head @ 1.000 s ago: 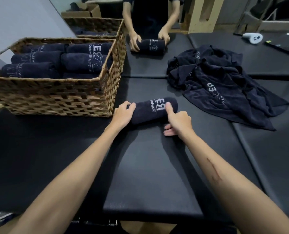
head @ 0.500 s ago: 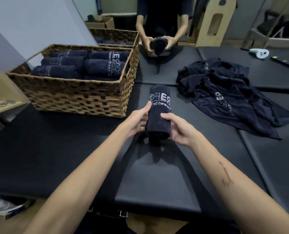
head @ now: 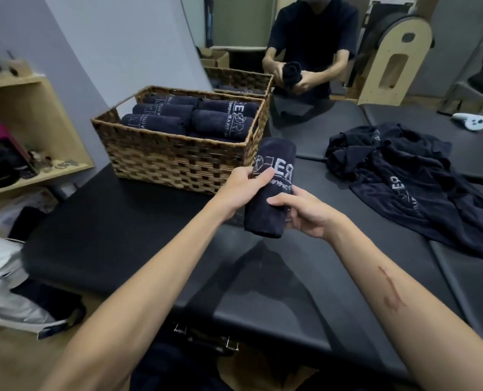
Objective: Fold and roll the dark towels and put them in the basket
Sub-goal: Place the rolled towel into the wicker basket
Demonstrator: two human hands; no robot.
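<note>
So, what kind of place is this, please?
Probably a Pilates or fitness studio, though that is a guess. The black padded table, the arched wooden barrel apparatus at the back and the wicker basket of rolled logo towels suggest it.

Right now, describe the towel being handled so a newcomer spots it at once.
Start at the wicker basket on the black table. Just right of its near corner, both hands grip a rolled dark towel above the table, the only roll outside a basket here.
</note>
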